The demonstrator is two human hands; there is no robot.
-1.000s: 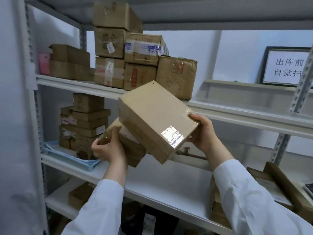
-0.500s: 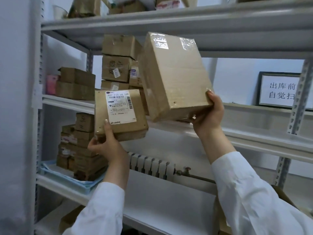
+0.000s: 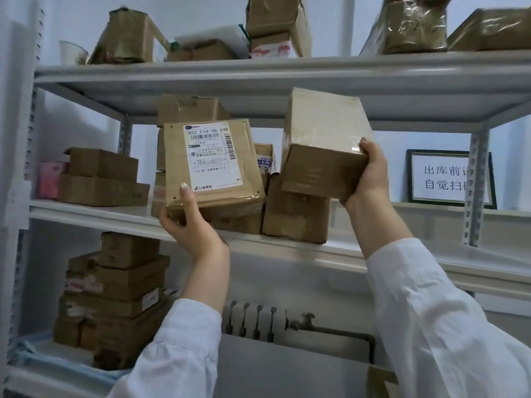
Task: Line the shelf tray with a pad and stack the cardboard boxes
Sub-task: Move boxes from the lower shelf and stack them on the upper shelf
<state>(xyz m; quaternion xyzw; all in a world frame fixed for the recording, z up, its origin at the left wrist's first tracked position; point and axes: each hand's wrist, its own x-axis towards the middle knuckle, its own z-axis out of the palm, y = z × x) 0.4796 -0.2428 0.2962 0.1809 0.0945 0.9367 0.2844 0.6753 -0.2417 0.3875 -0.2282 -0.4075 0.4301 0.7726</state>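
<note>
- Left hand: raised to the level of the middle shelf board of the grey metal rack. Fingers curled under the lower left corner of a flat brown cardboard box with a white printed shipping label; thumb pressed on its front face beside the label. Box held upright, label side toward the camera, top tipped slightly back.
- Right hand: raised higher, fingers wrapped around the lower right corner of a plain brown cardboard box sealed in glossy clear tape. Fingertips show at the top edge of the near end face; palm supports from below and the side. Box tilted, far end pointing up toward the underside of the upper shelf.
- The plain box's lower edge sits just over a brown cardboard box standing on the middle shelf; contact cannot be told.
- Behind the labelled box: a stack of brown cartons on the same shelf, mostly hidden by it.
- Left end of the middle shelf: two low brown boxes stacked, a pink package beside them.
- Lower shelf, left: a pile of small brown boxes standing on a light blue pad that lies in a tray; the tray rim is hard to make out.
- Top shelf: crumpled brown parcels and a white cup.
- Right, behind the upright: a framed white sign with black characters.
- Both arms in white sleeves. A radiator pipe runs along the wall below.
</note>
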